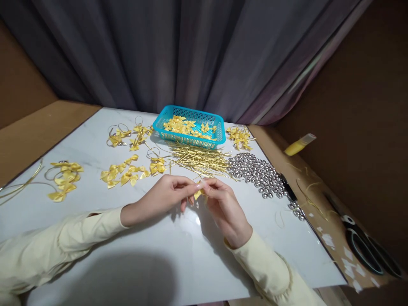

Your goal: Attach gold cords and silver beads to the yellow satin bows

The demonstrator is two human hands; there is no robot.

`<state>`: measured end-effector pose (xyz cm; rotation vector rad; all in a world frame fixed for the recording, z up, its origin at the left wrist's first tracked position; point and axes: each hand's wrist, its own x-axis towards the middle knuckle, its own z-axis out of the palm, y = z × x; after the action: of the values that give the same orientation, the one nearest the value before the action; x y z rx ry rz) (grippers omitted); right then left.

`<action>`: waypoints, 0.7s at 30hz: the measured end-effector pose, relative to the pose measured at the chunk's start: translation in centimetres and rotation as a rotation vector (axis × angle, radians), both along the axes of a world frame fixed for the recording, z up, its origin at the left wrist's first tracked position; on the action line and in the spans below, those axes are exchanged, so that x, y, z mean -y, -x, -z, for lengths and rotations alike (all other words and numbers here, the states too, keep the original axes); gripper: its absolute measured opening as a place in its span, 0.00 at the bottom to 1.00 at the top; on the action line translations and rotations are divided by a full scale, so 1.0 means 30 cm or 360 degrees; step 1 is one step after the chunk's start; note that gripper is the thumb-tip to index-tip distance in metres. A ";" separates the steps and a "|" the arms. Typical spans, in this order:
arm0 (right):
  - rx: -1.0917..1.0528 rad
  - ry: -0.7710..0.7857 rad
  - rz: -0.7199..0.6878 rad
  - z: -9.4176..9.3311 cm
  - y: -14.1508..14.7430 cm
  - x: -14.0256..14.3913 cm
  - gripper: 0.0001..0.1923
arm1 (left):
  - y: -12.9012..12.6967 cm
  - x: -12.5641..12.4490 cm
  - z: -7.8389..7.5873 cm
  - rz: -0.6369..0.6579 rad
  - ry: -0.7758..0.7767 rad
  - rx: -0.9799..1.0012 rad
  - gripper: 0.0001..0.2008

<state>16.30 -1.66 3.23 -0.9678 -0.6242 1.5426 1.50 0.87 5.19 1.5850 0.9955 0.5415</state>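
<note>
Both hands meet above the white marble bench (95, 199), left hand (162, 197) and right hand (225, 208) equally near, fingertips pinching one small yellow satin ribbon bow (199, 194) between them.

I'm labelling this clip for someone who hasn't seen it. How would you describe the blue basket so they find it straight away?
Start at the white marble-look table and go to its far edge, just in front of the grey curtain. There sits the basket, a shallow rectangular tray of perforated turquoise plastic holding yellow ribbon bows. It is the only container and the only blue thing there; everything around it is yellow, gold or silver.
</note>
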 end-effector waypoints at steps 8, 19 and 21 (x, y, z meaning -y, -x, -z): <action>-0.0004 -0.0002 -0.0034 -0.006 0.005 0.002 0.03 | -0.014 -0.026 -0.007 0.0146 0.0257 0.0046 0.16; 0.0034 0.0012 -0.0085 -0.016 -0.036 -0.005 0.04 | 0.001 -0.039 -0.010 0.0215 0.0294 0.0137 0.11; 0.0061 0.0011 -0.0136 -0.018 -0.041 -0.004 0.04 | 0.003 -0.039 -0.011 0.0201 0.0273 0.0140 0.12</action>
<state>17.53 -1.55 3.76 -0.9890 -0.6949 1.6054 1.40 2.04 5.54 1.4477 0.8465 0.4232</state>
